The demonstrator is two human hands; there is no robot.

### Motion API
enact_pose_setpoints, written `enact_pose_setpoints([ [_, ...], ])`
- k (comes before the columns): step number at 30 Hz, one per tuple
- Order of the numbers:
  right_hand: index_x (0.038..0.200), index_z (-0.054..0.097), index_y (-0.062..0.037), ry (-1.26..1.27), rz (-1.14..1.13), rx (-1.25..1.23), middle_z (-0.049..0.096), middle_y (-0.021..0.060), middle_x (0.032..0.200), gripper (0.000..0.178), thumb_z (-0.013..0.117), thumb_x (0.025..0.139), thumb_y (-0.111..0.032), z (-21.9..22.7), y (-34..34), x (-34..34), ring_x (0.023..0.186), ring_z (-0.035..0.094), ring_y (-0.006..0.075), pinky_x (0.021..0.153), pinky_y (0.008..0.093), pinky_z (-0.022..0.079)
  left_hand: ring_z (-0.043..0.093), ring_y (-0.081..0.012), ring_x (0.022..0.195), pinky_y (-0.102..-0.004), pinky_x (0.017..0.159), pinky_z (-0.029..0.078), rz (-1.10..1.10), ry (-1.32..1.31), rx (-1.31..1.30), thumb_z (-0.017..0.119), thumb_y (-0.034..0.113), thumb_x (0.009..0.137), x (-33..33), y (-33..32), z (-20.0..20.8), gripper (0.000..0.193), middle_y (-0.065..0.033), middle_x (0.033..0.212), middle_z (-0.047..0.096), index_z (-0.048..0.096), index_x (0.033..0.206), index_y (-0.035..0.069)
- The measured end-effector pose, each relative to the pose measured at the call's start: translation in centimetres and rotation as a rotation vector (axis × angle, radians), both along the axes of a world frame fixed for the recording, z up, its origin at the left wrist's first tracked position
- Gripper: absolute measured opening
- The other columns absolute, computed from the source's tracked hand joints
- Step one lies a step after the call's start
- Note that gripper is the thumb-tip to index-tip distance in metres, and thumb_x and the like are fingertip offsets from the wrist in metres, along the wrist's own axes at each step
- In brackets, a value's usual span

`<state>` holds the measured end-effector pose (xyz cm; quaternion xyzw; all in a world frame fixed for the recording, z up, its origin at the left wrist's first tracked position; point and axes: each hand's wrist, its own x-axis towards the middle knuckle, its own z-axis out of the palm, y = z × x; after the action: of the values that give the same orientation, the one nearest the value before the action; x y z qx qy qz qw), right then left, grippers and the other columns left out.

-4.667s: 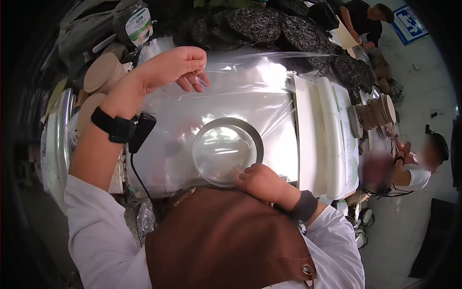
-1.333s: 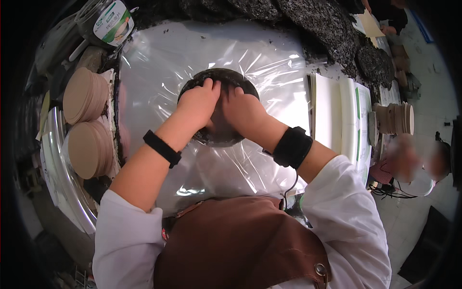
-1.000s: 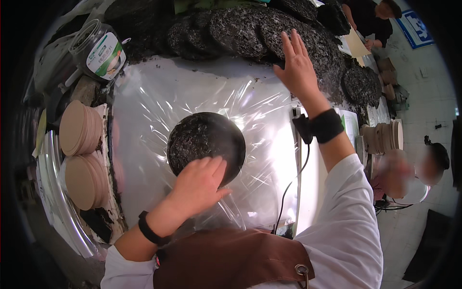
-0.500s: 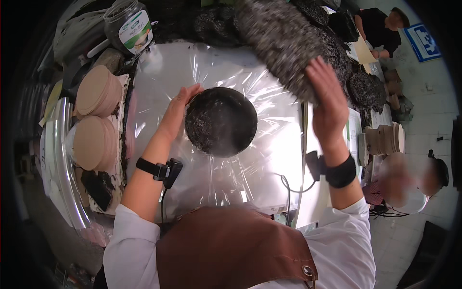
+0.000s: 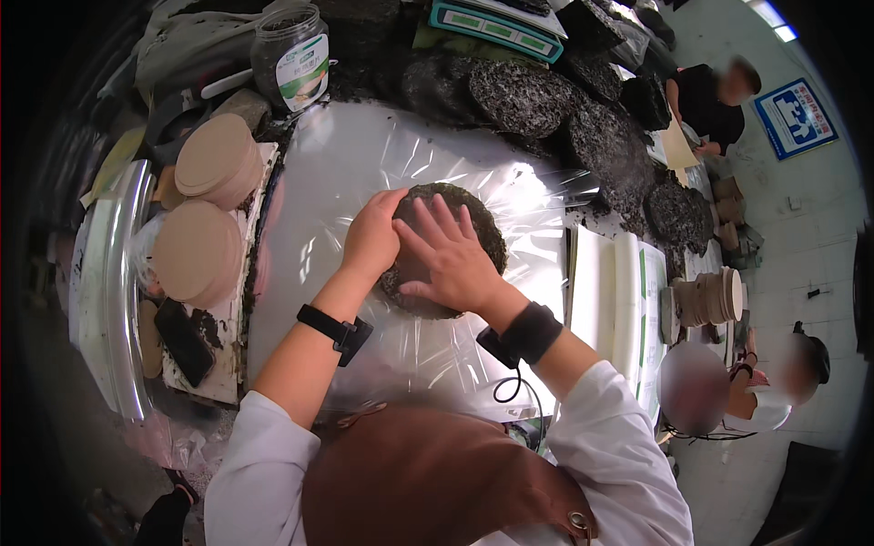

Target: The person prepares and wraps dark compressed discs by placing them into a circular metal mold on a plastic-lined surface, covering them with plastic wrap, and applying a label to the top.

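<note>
A round cake of dark, mottled, flaky material (image 5: pixel 482 218) lies on clear plastic film over the pale work surface (image 5: pixel 309 182). My left hand (image 5: pixel 374 238) is closed round its left edge, fingers together and fingertips at the rim. On the cake's top, my right hand (image 5: pixel 451 259) lies flat with its fingers spread, hiding much of the middle. Both hands are bare, with a black band and small device on each wrist.
Several similar dark cakes (image 5: pixel 523 96) lie along the back, near a teal-edged scale (image 5: pixel 496 32). A labelled jar (image 5: pixel 291 59) stands back left. Stacked tan discs (image 5: pixel 196 255) and a dark phone (image 5: pixel 185 343) are at left, white sheets (image 5: pixel 596 291) at right. Two people are farther right.
The large flaky slab blurred beside my right hand is gone from there. That hand has come down and left onto the central cake, which now shows a rougher, mottled rim.
</note>
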<state>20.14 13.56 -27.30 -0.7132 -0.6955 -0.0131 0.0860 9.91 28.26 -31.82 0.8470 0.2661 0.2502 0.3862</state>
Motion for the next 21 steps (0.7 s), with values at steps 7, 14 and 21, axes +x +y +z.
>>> enact_pose_setpoints([
  [7, 0.151, 0.034, -0.0149, -0.073, -0.055, -0.168, 0.021, 0.0159, 0.159, 0.086, 0.039, 0.087, -0.072, -4.8, 1.5, 0.4, 0.147, 0.015, 0.0413, 0.115, 0.0625, 0.012, 0.055, -0.0295, 0.11, -0.0392, 0.096, 0.045, 0.08, 0.164, 0.466, 0.06, 0.009, 0.082, 1.2, -1.7, 0.6, 0.036, -0.0125, 0.113, 0.058, 0.056, 0.117, 0.002],
  [14, 0.155, 0.026, -0.0154, -0.159, -0.077, -0.229, 0.017, 0.0163, 0.161, 0.08, 0.045, 0.091, -0.06, -5.2, 1.6, -0.3, 0.148, 0.011, 0.042, 0.114, 0.0648, 0.01, 0.053, -0.0264, 0.118, -0.0415, 0.107, 0.036, -0.434, 0.259, 0.401, 0.068, 0.021, 0.081, -6.8, -4.4, 2.3, 0.025, -0.0093, 0.117, 0.061, 0.066, 0.102, 0.008],
  [21, 0.154, 0.027, -0.0144, -0.173, -0.099, -0.276, 0.017, 0.0173, 0.16, 0.083, 0.039, 0.091, -0.067, -4.8, -0.6, -0.9, 0.147, 0.012, 0.0427, 0.113, 0.066, 0.012, 0.053, -0.0277, 0.122, -0.04, 0.108, 0.037, 0.281, 0.067, 0.356, 0.065, 0.018, 0.084, -13.9, -0.8, 5.4, 0.055, -0.0175, 0.119, 0.06, 0.05, 0.135, 0.004],
])
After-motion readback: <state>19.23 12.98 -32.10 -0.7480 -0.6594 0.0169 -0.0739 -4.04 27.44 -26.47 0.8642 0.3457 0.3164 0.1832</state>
